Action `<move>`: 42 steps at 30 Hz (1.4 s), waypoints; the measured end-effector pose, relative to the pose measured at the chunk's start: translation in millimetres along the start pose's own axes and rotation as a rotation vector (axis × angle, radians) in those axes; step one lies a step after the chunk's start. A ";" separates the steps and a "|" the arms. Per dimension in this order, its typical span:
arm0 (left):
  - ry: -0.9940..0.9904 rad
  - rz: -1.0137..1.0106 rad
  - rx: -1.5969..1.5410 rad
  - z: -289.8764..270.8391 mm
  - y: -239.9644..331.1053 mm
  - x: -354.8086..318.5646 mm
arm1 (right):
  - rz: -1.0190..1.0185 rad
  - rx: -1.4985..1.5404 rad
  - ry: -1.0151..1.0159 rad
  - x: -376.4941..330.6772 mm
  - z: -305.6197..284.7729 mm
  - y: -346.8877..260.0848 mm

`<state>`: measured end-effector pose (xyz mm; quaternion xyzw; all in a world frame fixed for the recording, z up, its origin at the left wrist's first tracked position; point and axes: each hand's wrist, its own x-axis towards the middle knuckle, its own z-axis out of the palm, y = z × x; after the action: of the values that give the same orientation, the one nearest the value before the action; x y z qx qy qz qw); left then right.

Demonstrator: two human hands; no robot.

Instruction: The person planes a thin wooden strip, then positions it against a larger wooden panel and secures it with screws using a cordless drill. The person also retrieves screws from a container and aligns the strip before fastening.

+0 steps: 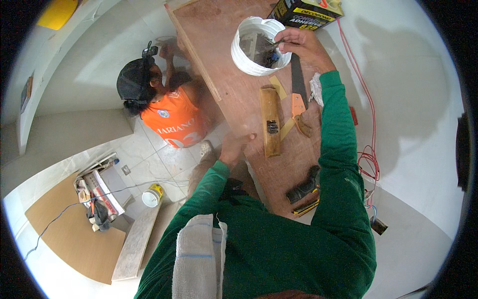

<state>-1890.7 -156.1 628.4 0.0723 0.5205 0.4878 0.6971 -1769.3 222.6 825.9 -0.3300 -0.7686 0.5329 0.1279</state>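
At the right rim of a white bucket (241, 62), my right hand (301, 46) has its fingers pinched together over the opening. Something small and dark shows at the fingertips, too small to name. Inside the bucket lie dark bits, hard to make out. My left hand (236, 149) rests at the near edge of the reddish-brown wooden board surface (219, 37), fingers stretched out and slightly blurred, holding nothing. Between my hands lies a wooden hand plane (270, 104). Beside it is a handsaw (298, 84) with an orange and wooden handle.
A black and yellow can (303, 15) stands behind the bucket. A dark power tool (303, 187) lies near my right elbow. Red cable (366, 99) runs along the right. A person in an orange jersey (177, 117) crouches left of the board. A paint can (152, 195) stands on the floor.
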 end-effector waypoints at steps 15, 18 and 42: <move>0.028 -0.069 0.019 5.2 13.0 -8.8 | -0.103 -1.168 -0.212 46.4 52.6 -7.3; 0.039 -0.081 -0.027 8.6 15.5 -11.6 | -0.120 -1.244 -0.188 50.3 65.5 8.0; 0.033 -0.018 0.007 12.2 14.1 -10.5 | -0.226 -1.386 -0.112 46.7 65.5 29.2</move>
<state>-1889.3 -151.9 649.4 0.0620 0.5341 0.4807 0.6927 -1829.4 210.8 766.1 -0.2256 -0.9660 -0.0799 -0.0973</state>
